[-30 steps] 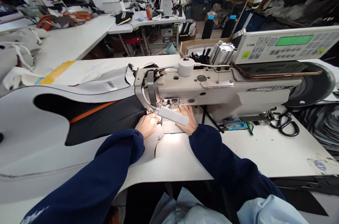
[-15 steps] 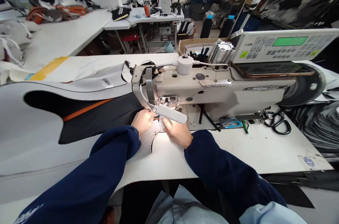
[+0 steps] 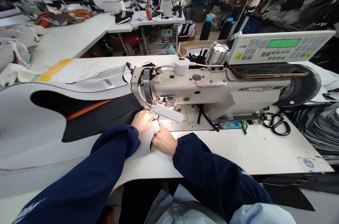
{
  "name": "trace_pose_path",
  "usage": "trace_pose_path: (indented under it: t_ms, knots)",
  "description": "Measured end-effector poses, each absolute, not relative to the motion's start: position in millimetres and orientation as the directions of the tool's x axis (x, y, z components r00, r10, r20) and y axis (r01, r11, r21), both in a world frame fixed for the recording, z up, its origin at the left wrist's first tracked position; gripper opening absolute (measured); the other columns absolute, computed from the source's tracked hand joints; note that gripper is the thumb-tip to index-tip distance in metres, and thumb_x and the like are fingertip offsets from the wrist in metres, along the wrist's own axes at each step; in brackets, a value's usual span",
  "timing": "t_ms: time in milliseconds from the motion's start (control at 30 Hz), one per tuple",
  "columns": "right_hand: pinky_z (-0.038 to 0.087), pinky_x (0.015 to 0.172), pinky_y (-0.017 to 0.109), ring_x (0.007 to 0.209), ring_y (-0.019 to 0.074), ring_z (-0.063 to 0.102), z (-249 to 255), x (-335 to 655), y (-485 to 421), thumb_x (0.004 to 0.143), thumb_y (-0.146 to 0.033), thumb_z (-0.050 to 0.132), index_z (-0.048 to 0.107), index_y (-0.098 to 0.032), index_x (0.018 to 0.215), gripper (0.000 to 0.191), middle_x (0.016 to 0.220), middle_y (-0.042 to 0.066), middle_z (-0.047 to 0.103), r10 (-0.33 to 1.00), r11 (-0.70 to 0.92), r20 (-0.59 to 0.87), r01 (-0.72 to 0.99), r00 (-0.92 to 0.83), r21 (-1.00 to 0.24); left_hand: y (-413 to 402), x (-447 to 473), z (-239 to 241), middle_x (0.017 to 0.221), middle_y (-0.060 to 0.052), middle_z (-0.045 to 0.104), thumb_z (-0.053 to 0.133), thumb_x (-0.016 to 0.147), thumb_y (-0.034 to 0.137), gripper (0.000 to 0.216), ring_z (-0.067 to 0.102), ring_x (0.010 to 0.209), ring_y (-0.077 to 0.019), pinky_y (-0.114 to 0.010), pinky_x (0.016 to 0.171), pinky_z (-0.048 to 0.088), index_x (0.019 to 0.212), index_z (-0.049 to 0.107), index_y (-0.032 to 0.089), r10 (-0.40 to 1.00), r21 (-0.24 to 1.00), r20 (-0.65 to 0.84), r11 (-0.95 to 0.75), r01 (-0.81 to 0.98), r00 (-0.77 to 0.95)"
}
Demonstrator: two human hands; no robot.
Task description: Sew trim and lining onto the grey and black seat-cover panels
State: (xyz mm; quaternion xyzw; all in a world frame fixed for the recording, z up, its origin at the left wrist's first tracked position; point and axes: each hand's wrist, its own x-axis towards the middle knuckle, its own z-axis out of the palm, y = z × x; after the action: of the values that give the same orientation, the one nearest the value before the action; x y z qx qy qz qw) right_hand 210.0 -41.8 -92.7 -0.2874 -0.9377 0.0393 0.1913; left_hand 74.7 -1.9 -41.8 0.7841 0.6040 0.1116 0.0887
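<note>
A large light-grey fabric piece (image 3: 16, 118) with a black lining and an orange strip (image 3: 90, 109) spreads across the left of the table. Its right end lies by the needle area of a sewing machine (image 3: 222, 91). My left hand (image 3: 143, 121) has its fingers closed on the fabric just left of the needle area, below the white lamp (image 3: 168, 112). Nearer to me, my right hand (image 3: 164, 140) pinches the fabric's right edge. Both hands' fingertips are partly hidden, and the lamp covers the needle.
A control panel (image 3: 282, 46) and a phone (image 3: 270, 70) sit above the machine. Black scissors (image 3: 280, 125), a blue cutter (image 3: 230, 125) and black strips (image 3: 208, 120) lie on the table to the right. Stacked dark pieces (image 3: 317, 128) stand at the far right.
My right hand has moved left and toward me, from beside the needle area to the fabric's edge. My left hand stays nearly in place. The view has shifted slightly.
</note>
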Motion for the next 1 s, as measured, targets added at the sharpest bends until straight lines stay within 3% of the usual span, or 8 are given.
trace_pose_path:
  t_ms: [167, 333, 433, 600, 800, 900, 1000]
  knots:
    - [0.032, 0.098, 0.047, 0.112, 0.0313, 0.046, -85.3, 219.6, -42.8, 0.083, -0.013, 0.047, 0.064, 0.0, 0.1, 0.027, 0.112, 0.026, 0.056, 0.553, 0.82, 0.363, 0.568, -0.75, -0.077, -0.6, 73.3, -35.6, 0.069, -0.002, 0.071, 0.052, 0.072, 0.017, 0.02, 0.063, 0.065, -0.0145, -0.019, 0.064, 0.048, 0.066, 0.071, 0.016, 0.999, 0.512, 0.042, -0.027, 0.858, 0.006]
    - [0.037, 0.083, 0.045, 0.104, 0.0331, 0.046, -71.3, 222.0, -29.4, 0.084, -0.034, 0.048, 0.068, -0.009, 0.09, 0.033, 0.105, 0.02, 0.059, 0.593, 0.805, 0.243, 0.568, -0.768, -0.168, 0.7, 75.5, -27.4, 0.072, -0.003, 0.072, 0.056, 0.07, 0.017, 0.015, 0.065, 0.074, -0.0183, -0.022, 0.068, 0.049, 0.07, 0.071, 0.014, 0.992, 0.579, -0.051, 0.122, 0.806, -0.114]
    - [0.037, 0.08, 0.046, 0.102, 0.0326, 0.045, -65.6, 220.0, -24.0, 0.085, -0.035, 0.046, 0.067, -0.01, 0.098, 0.035, 0.108, 0.02, 0.058, 0.604, 0.796, 0.203, 0.577, -0.77, -0.181, 0.8, 75.6, -27.6, 0.071, -0.004, 0.071, 0.055, 0.071, 0.019, 0.017, 0.065, 0.073, -0.0191, -0.024, 0.067, 0.05, 0.07, 0.071, 0.013, 0.992, 0.587, -0.048, 0.12, 0.801, -0.113]
    - [0.036, 0.079, 0.046, 0.101, 0.0321, 0.045, -66.3, 215.5, -33.6, 0.084, -0.031, 0.051, 0.057, -0.008, 0.119, 0.042, 0.123, 0.024, 0.05, 0.703, 0.708, 0.253, 0.685, -0.664, -0.171, -0.6, 74.7, -32.7, 0.075, -0.003, 0.072, 0.052, 0.072, 0.02, 0.02, 0.066, 0.076, -0.0187, -0.023, 0.069, 0.049, 0.071, 0.072, 0.015, 0.999, 0.519, -0.021, 0.037, 0.854, -0.031]
    - [0.033, 0.085, 0.051, 0.106, 0.0342, 0.044, -65.5, 217.7, -52.9, 0.082, -0.024, 0.053, 0.066, -0.004, 0.101, 0.03, 0.125, 0.028, 0.048, 0.75, 0.652, 0.279, 0.742, -0.6, -0.154, -5.5, 81.1, -36.3, 0.085, -0.005, 0.072, 0.047, 0.075, 0.017, 0.024, 0.064, 0.086, -0.0202, -0.025, 0.075, 0.048, 0.073, 0.071, 0.019, 0.993, 0.279, 0.016, -0.117, 0.953, 0.117]
    - [0.031, 0.09, 0.051, 0.112, 0.0353, 0.042, -65.6, 219.1, -63.6, 0.082, -0.015, 0.052, 0.069, -0.008, 0.086, 0.019, 0.105, 0.021, 0.061, 0.693, 0.706, 0.314, 0.698, -0.649, -0.117, -6.8, 84.1, -37.7, 0.086, -0.006, 0.071, 0.045, 0.076, 0.017, 0.026, 0.063, 0.085, -0.0199, -0.025, 0.075, 0.048, 0.074, 0.07, 0.02, 0.985, 0.181, -0.001, -0.171, 0.968, 0.174]
    - [0.037, 0.079, 0.044, 0.095, 0.0305, 0.05, -68.7, 217.2, -68.8, 0.081, -0.009, 0.052, 0.07, -0.009, 0.08, 0.018, 0.081, 0.014, 0.063, 0.659, 0.738, 0.332, 0.665, -0.675, -0.113, -6.3, 82.8, -41.9, 0.084, -0.006, 0.07, 0.043, 0.076, 0.017, 0.028, 0.063, 0.084, -0.0201, -0.026, 0.076, 0.048, 0.077, 0.07, 0.021, 0.981, 0.141, 0.0, -0.191, 0.971, 0.193]
